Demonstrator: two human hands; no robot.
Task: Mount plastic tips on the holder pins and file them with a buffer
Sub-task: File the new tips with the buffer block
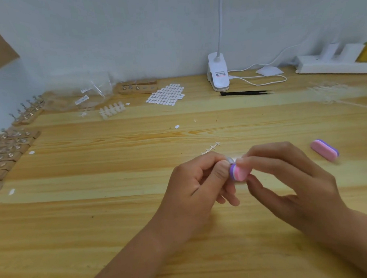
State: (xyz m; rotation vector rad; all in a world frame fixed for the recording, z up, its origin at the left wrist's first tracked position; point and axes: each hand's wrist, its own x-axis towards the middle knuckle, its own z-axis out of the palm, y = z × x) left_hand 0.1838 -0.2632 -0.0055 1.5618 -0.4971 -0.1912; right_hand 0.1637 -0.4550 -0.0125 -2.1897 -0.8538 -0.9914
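My left hand (198, 183) pinches a small clear plastic tip (230, 159) between thumb and forefinger, just above the table's middle. My right hand (285, 180) grips a pink and purple buffer block (238, 173), whose end touches the tip. A second pink buffer (324, 150) lies on the table to the right. Wooden holders with metal pins (137, 87) stand at the back, and more holders (12, 144) are stacked along the left edge. A strip of white tips (112, 110) lies near the back left.
A sheet of white adhesive tabs (166, 95) and black tweezers (244, 93) lie toward the back. A white clip lamp (217, 73) with its cable stands by the wall. Clear bags (92, 94) sit back left. An empty tip sprue (211, 148) lies beyond my hands.
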